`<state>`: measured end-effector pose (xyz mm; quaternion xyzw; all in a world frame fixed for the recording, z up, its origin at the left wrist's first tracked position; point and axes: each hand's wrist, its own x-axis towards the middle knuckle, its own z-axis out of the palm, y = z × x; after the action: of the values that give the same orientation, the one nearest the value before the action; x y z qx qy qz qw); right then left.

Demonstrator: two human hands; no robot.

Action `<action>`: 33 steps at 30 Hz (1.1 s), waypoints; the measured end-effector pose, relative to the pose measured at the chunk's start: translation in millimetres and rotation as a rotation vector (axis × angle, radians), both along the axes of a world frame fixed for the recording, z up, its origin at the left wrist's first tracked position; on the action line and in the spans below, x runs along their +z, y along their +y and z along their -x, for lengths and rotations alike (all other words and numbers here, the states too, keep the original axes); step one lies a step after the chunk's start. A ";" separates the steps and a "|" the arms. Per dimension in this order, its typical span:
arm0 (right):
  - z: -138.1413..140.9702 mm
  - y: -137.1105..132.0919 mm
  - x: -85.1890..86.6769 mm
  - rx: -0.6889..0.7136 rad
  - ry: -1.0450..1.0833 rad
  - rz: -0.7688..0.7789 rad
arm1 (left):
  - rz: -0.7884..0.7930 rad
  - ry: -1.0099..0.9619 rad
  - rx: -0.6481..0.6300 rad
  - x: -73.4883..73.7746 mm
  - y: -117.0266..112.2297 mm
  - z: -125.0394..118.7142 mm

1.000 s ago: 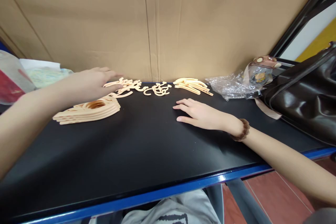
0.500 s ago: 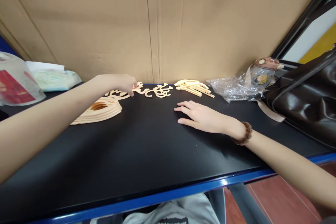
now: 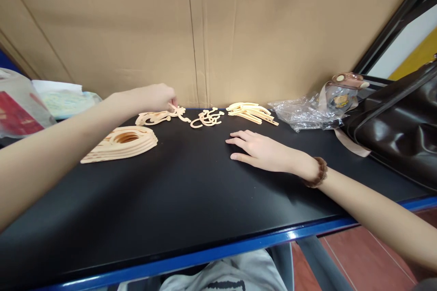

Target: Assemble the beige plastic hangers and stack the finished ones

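Head view shows your left grip (image 3: 155, 97) pinching the end of a thin curly wooden piece (image 3: 181, 114) at the far edge of the table (image 3: 191, 200), so lift it gently, clear of the other cutouts (image 3: 208, 118), with your right grip (image 3: 262, 151) lying open, palm down.

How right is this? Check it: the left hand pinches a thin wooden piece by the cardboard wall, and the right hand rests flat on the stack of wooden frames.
One thing is wrong. The head view shows the right hand flat on the black table, apart from the stack of wooden frames. The left hand does pinch a thin wooden piece by the cardboard wall.
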<state>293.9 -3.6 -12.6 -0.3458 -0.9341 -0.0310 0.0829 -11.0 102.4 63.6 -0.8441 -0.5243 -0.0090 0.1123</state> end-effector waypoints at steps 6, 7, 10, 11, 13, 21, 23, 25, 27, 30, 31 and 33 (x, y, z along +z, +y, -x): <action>0.4 -0.5 -0.2 -0.003 0.016 0.010 | -0.132 0.015 -0.111 35.3 -38.8 -26.3; 0.3 -0.3 -0.5 -0.002 0.025 0.012 | -0.140 -0.023 -0.133 35.5 -47.4 -34.5; -0.5 1.3 -2.0 0.010 0.045 0.009 | -0.160 -0.153 -0.231 21.9 -77.6 -59.8; -0.9 2.1 -2.6 0.017 0.048 0.007 | -0.162 -0.172 -0.276 13.5 -88.5 -67.1; -1.7 4.0 -3.9 0.033 0.048 0.007 | -0.175 -0.158 -0.390 -6.3 -109.3 -78.4; -2.3 4.7 -3.9 0.050 0.037 -0.001 | -0.128 0.000 -0.593 -61.8 -133.9 -79.6; -1.6 2.9 -2.2 0.038 0.019 -0.004 | -0.100 -0.057 -0.424 -68.3 -123.3 -69.9; -0.8 1.4 -0.7 0.025 0.014 0.001 | -0.097 -0.060 -0.151 -73.8 -112.7 -59.3; -0.5 0.8 0.0 0.018 0.016 0.010 | -0.066 -0.022 0.043 -77.0 -107.0 -51.8; -1.0 1.4 -0.3 0.009 -0.001 0.008 | -0.045 0.013 0.077 -75.0 -111.1 -52.1; -1.3 1.8 -0.6 0.008 -0.008 0.004 | -0.050 0.000 0.055 -72.6 -114.6 -55.0; -1.8 2.4 -1.4 0.010 -0.017 -0.001 | -0.071 -0.060 -0.001 -66.3 -120.4 -62.6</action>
<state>295.7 -1.3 -14.0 -0.3408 -0.9365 -0.0338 0.0751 51.6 -18.0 -2.8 -0.8393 -0.5262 -0.0529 0.1262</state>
